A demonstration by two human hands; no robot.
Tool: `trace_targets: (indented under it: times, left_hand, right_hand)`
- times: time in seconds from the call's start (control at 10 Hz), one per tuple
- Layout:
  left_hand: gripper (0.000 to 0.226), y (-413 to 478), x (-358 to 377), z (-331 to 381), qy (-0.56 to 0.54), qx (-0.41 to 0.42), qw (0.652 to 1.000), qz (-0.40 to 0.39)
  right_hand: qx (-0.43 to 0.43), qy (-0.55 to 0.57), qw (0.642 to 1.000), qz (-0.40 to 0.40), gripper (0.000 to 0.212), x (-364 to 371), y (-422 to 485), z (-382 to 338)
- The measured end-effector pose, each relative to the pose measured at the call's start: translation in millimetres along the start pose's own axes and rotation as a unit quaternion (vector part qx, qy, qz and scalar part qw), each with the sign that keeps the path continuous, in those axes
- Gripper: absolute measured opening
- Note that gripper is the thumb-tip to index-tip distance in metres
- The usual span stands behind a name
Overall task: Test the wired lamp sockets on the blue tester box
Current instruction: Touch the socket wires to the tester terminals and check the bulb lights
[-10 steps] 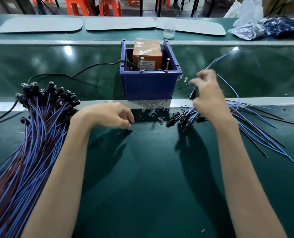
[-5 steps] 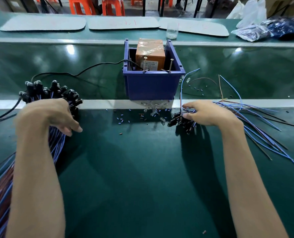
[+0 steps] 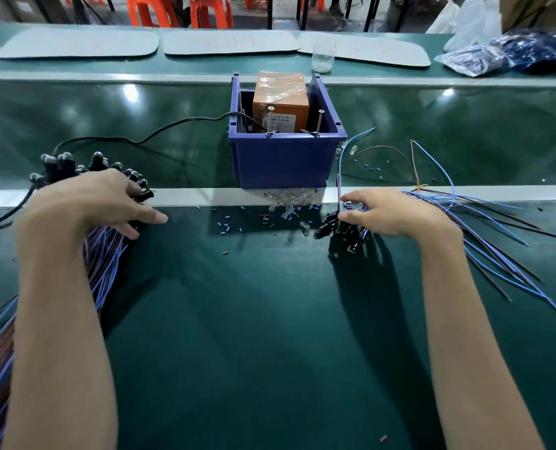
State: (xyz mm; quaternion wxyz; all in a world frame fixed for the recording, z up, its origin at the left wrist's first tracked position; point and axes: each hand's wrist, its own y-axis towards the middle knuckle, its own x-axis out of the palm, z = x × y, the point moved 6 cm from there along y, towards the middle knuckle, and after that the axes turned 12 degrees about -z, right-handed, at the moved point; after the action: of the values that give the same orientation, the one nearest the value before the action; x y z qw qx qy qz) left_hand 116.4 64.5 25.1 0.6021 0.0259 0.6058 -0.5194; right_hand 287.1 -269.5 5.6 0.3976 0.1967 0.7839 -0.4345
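Two heaps of wired lamp sockets lie on the green bench point(image 3: 270, 319), one on each side of the blue tester box point(image 3: 283, 160), which stands at the middle, just beyond a pale strip that crosses the bench. The large bundle point(image 3: 108, 254) runs from the near left corner towards the far left. Its blue and brown wires are packed together and its black sockets are clustered at the far end. The left hand point(image 3: 95, 203) rests palm down on that end with its fingers spread and nearly straight over the sockets. I cannot tell whether it grips any of them. The smaller pile point(image 3: 335, 228) lies to the right of the box, with its sockets pointing left and its wires fanned out to the right. The right hand point(image 3: 396, 212) lies over this pile, and its fingertips pinch one wired socket point(image 3: 339, 170) whose blue wire arcs up and away beside the box. Inside the box sits an orange carton point(image 3: 280, 92), and two metal pins point(image 3: 270, 120) stand at the near rim. A black cable point(image 3: 190, 118) trails from the box to the left. Grey mats point(image 3: 75, 43), plastic bags point(image 3: 484, 58) and a clear cup point(image 3: 322, 58) lie along the far edge. Loose clear bulbs point(image 3: 289, 203) and small blue bits point(image 3: 226, 222) are scattered just in front of the box.
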Motion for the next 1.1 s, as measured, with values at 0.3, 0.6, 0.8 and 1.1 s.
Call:
trace_targets:
  times: [0.3, 0.6, 0.8, 1.1]
  left_hand:
    - [0.053, -0.1, -2.1, 19.3, 0.104, 0.0, 0.99, 0.091]
    - [0.037, 16.9, 31.9, 35.3, 0.135, 0.022, 0.991, 0.01]
    - [0.027, 2.0, 33.7, 61.5, 0.107, 0.183, 0.977, -0.016]
    - [0.028, -39.9, 21.9, 111.5, -0.129, 0.409, 0.902, 0.051]
  right_hand:
    - [-0.003, -0.002, 1.0, -0.003, 0.051, 0.8, -0.2, -0.6]
    - [-0.006, 0.01, 1.0, -0.01, 0.051, 2.5, -0.8, -2.0]
    - [-0.058, 0.037, 0.997, 0.047, 0.043, -4.9, -6.8, -18.4]
    - [-0.229, 0.159, 0.958, 0.068, 0.025, 5.6, -14.4, -78.0]
